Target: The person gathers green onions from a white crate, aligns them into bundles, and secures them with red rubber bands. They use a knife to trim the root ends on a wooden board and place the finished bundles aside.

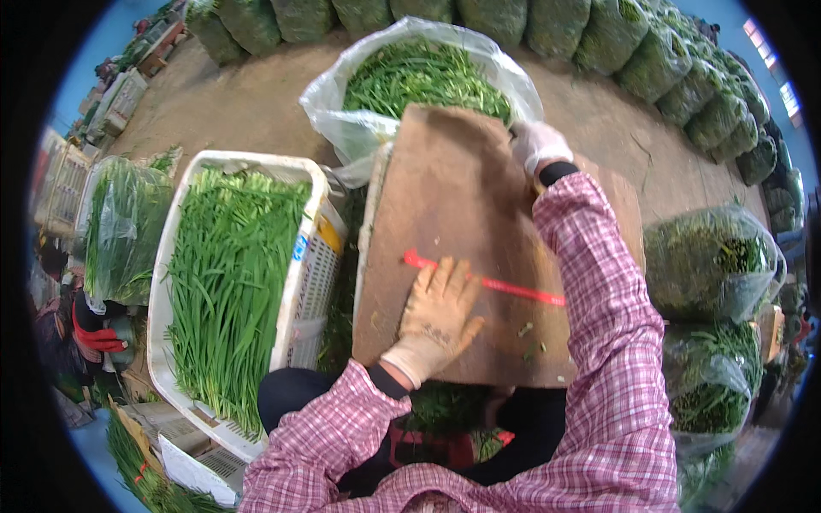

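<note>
My left hand, in a tan-coated work glove, lies palm down with spread fingers on a brown board. Its fingertips rest at a red tape strip that runs across the board. At the board's far right edge is my right hand, in a whitish glove, its fingers curled; whether it holds anything cannot be seen. Just beyond the board, a clear plastic bag is filled with loose cut greens. To the left, long green garlic chives fill a white plastic crate.
Filled clear bags of greens stand at the right, and a row of stuffed bags lines the far side. Left of the crate is a bagged bundle of greens. A tied bundle and cardboard lie at lower left.
</note>
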{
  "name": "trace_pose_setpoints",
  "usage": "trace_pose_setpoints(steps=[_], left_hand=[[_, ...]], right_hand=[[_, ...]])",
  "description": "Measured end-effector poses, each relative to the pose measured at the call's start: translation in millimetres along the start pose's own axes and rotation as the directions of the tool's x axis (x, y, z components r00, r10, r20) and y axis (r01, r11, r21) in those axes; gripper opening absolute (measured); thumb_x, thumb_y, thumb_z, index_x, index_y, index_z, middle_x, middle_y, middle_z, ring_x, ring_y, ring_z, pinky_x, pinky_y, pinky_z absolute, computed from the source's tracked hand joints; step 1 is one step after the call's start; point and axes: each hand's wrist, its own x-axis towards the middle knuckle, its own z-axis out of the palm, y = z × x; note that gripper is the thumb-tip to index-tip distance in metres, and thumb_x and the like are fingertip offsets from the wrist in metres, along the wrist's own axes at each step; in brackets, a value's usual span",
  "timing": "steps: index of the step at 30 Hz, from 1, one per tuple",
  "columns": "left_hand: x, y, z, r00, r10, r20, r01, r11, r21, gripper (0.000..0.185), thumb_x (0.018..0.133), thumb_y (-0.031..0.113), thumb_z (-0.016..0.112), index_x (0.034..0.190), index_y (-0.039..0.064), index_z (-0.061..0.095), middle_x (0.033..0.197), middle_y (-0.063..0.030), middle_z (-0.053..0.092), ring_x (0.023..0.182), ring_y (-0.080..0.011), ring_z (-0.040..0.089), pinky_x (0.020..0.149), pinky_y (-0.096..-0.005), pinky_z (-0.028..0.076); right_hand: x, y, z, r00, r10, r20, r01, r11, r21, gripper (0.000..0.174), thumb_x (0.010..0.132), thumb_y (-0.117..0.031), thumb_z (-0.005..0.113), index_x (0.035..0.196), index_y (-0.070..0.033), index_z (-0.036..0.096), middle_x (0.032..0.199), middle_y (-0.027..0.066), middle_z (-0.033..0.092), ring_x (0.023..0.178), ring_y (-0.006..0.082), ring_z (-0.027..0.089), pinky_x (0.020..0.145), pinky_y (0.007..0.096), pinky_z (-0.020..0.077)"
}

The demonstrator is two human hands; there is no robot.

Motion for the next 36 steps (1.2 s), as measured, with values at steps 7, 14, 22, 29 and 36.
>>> trace_pose_setpoints(steps=[7,14,22,29,36], left_hand=[[-9,-2,-15,0.944,-0.303,-0.132,-0.182,-0.143,-0.973,0.051,0.105,0.031,0.048,0.145,0.001,0.046,0.148,-0.018,0.049,0.142,-0.0316,0.042,0.12,-0.0447,0.028],[-13,25,-30,0.995,-0.086,-0.056,-0.102,-0.904,-0.415,0.051,0.107,0.034,0.044,0.143,-0.002,0.047,0.146,-0.0203,0.051,0.14,-0.0329,0.044,0.12,-0.0472,0.032],[-47,81,-64,0.996,-0.087,-0.03,-0.076,-0.593,-0.802,0.043,0.106,0.027,0.048,0.138,-0.001,0.052,0.133,-0.0162,0.062,0.122,-0.029,0.061,0.108,-0.0435,0.045],[-85,124,-179,0.947,0.258,-0.191,-0.32,0.81,-0.492,0.026,0.089,0.017,0.063,0.109,0.003,0.072,0.099,-0.0186,0.073,0.094,-0.0288,0.071,0.083,-0.0365,0.055],[-178,206,-293,0.739,0.671,-0.055,-0.673,0.732,-0.106,0.019,0.079,0.022,0.067,0.088,0.006,0.074,0.085,-0.0153,0.072,0.083,-0.0286,0.072,0.075,-0.0412,0.057]], right_hand=[[-138,52,-25,0.997,-0.033,-0.072,0.026,0.996,-0.09,0.014,0.084,-0.016,0.066,0.096,-0.009,0.066,0.088,0.0189,0.068,0.087,0.0412,0.067,0.074,0.0503,0.0513],[-246,-9,-43,0.961,-0.028,-0.275,0.132,0.921,0.366,0.028,0.093,-0.027,0.068,0.114,-0.009,0.066,0.101,0.013,0.071,0.082,0.0223,0.068,0.066,0.0353,0.0532],[-332,-58,-51,0.931,0.366,0.009,-0.012,0.007,1.0,0.034,0.104,-0.025,0.056,0.127,0.0,0.06,0.105,0.0111,0.072,0.076,0.0132,0.067,0.064,0.0244,0.0535],[-398,-32,-6,0.892,0.432,0.133,-0.124,-0.049,0.991,0.035,0.101,-0.025,0.061,0.122,0.003,0.062,0.101,0.0142,0.073,0.068,0.0158,0.067,0.061,0.0251,0.0526],[-408,-24,4,0.855,0.51,0.095,-0.054,-0.096,0.994,0.03,0.101,-0.023,0.061,0.113,0.004,0.065,0.087,0.0161,0.072,0.058,0.0141,0.06,0.052,0.0238,0.0469]])
